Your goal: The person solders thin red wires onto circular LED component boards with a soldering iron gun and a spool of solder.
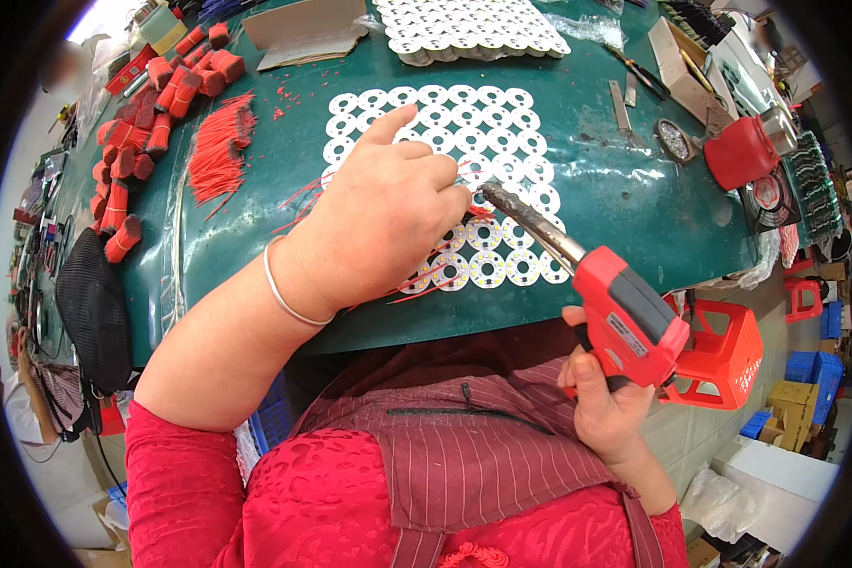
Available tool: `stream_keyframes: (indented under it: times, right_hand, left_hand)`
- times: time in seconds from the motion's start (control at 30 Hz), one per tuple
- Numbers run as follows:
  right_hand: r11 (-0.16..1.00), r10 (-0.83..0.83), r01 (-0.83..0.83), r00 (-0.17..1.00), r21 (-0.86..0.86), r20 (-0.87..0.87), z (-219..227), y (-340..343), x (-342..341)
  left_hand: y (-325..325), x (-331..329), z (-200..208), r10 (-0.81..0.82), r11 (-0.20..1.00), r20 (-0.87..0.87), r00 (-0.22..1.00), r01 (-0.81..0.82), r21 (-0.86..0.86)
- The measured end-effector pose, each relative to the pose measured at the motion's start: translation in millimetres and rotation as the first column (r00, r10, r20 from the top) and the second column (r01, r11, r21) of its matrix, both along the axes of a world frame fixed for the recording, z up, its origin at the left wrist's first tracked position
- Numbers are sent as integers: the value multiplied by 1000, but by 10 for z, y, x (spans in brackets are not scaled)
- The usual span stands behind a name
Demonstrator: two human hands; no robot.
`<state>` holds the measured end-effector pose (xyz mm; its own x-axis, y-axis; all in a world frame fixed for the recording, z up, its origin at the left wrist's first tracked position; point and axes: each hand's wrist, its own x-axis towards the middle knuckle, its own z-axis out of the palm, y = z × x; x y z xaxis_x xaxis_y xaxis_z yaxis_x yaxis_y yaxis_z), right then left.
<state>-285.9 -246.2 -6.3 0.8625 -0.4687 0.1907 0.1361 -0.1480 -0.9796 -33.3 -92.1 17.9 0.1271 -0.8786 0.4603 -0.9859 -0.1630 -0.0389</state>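
Note:
My left hand is over a panel of round white LED boards, index finger stretched forward and the other fingers curled. Thin red wires stick out from beneath it, pinched in its fingers; their ends are partly hidden. My right hand is wrapped round the handle of a red and black soldering gun. The gun's dark tip points up and left, close to the left fingertips and above the boards. Whether it touches anything is hard to make out.
Loose red wires and bundled red wires lie at the left. A stack of white boards and an open cardboard box sit at the back. Pliers, a solder reel and a red container are at the right.

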Motion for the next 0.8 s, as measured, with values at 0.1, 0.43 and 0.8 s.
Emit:
stream_keyframes:
  times: [0.1, 0.43, 0.8]
  right_hand:
    - [1000, -16, 17, 1000, 22, -15, -7, 8, 8]
    - [1000, -19, 19, 1000, -3, 0, -22, -4, -13]
    - [999, 10, -11, 1000, 32, 28, -47, -17, -54]
  left_hand:
    - [-1, 4, -12, 3, 1000, 4, 1000, -3, -3]
    - [-4, 0, -9, -1, 1000, -1, 1000, 1, -8]
    - [3, -22, 19, 19, 1000, 2, 1000, -19, -12]
